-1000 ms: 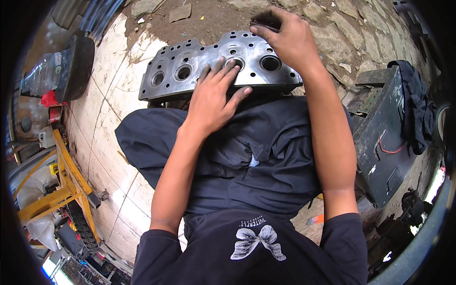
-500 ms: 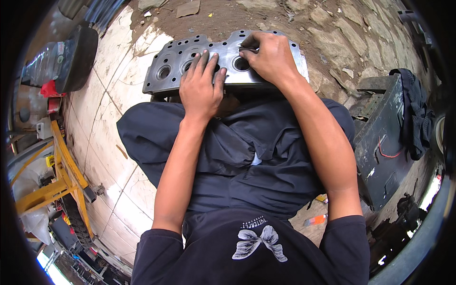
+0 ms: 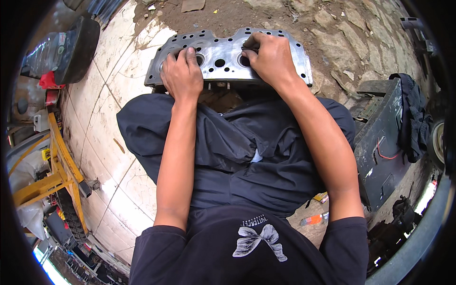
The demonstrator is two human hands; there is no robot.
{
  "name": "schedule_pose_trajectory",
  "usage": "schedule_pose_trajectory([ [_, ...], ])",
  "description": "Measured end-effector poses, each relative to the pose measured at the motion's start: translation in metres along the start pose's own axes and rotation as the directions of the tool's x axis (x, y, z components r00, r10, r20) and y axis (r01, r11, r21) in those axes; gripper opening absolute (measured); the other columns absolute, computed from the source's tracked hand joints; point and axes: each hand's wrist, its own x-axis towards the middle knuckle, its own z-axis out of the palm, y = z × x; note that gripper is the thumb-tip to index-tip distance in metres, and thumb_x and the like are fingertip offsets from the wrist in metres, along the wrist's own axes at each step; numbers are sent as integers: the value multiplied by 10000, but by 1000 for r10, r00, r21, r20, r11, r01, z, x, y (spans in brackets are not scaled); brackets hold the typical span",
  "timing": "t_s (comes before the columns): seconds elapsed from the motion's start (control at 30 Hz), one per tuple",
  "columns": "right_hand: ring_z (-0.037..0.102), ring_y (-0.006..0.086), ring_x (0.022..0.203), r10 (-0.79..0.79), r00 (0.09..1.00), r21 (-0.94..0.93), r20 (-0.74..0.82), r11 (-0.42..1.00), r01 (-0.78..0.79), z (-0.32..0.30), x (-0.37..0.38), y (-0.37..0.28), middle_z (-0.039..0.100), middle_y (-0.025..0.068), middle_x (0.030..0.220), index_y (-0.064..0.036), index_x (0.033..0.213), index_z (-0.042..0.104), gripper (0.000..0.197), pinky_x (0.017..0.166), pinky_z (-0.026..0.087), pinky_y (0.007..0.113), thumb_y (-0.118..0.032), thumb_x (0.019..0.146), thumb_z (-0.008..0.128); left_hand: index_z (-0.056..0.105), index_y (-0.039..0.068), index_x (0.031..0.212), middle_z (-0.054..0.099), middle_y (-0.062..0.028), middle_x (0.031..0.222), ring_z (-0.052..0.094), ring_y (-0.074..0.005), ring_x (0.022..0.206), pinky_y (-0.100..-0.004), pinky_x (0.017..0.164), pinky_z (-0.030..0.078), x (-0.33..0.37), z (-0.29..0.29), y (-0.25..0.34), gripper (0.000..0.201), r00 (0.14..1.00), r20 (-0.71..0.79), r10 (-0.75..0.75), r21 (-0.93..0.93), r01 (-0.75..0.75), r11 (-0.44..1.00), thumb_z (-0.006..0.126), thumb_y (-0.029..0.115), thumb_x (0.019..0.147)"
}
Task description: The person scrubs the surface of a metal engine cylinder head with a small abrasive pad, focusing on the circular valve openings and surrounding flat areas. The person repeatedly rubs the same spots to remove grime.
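Note:
A grey metal engine cylinder head point(image 3: 227, 46), with a flat machined face full of round holes, lies in front of my crossed legs. My left hand point(image 3: 183, 76) rests on its left part, fingers bent, slightly apart and covering the left bore; nothing shows in them. My right hand point(image 3: 273, 57) is on the right part beside a large bore, its darkened fingers and thumb pinched on a small dark flat piece point(image 3: 248, 49). The piece's kind cannot be made out, as the fingers hide most of it. Between the hands, a dark round hole point(image 3: 219, 62) shows.
A dark metal box point(image 3: 384, 147) with a dark cloth point(image 3: 411, 114) over it stands at my right. An orange-handled tool point(image 3: 312, 220) lies by my right thigh. To the left are a yellow metal frame point(image 3: 45, 185) and a black container point(image 3: 83, 50). Stones point(image 3: 337, 42) pave the far right ground.
My left hand has slid left across the metal face, its fingers more bent, uncovering the middle holes. My right hand stays near the same bore, with a slight shift. The view moved a little.

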Motion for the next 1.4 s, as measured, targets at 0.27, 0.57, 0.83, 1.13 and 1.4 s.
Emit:
schedule_pose_trajectory([
  [0.27,786,367,881,-51,999,-11,1,999,51,-1,3,4,797,202,932,9,954,794,150,826,616,418,-79,838,831,784,96,1203,694,-184,1253,626,-400,1205,-547,1057,439,-4,8,2,431,1000,-1,18,-24,-18,1000,509,418,1120],
  [0.57,788,359,885,-89,995,-46,55,995,91,3,7,0,803,191,948,-6,966,805,167,831,613,424,-97,834,849,784,95,1190,688,-180,1185,630,-394,1170,-549,1031,444,-6,12,0,426,998,-47,44,-27,-46,999,516,417,1114],
  [0.83,781,374,884,-106,993,12,61,994,105,0,5,-2,799,196,933,1,948,807,169,848,613,432,-103,823,855,788,97,1175,692,-185,1172,638,-402,1152,-553,1010,452,-5,10,2,407,998,-54,23,3,-23,1000,521,396,1107],
  [1.13,781,399,921,33,995,22,96,999,-35,-12,17,0,794,224,937,-13,939,828,213,901,614,457,-170,806,880,792,107,1167,692,-187,1165,640,-400,1152,-552,1004,455,-7,12,3,406,998,-59,14,1,-14,1000,517,400,1106],
  [1.4,784,386,946,141,977,-82,159,988,-129,-10,30,-1,794,223,939,-27,922,840,196,923,614,443,-176,801,878,794,95,1162,700,-183,1179,641,-393,1161,-546,1012,456,-5,11,3,415,997,-70,14,4,-14,1000,518,399,1102],
])
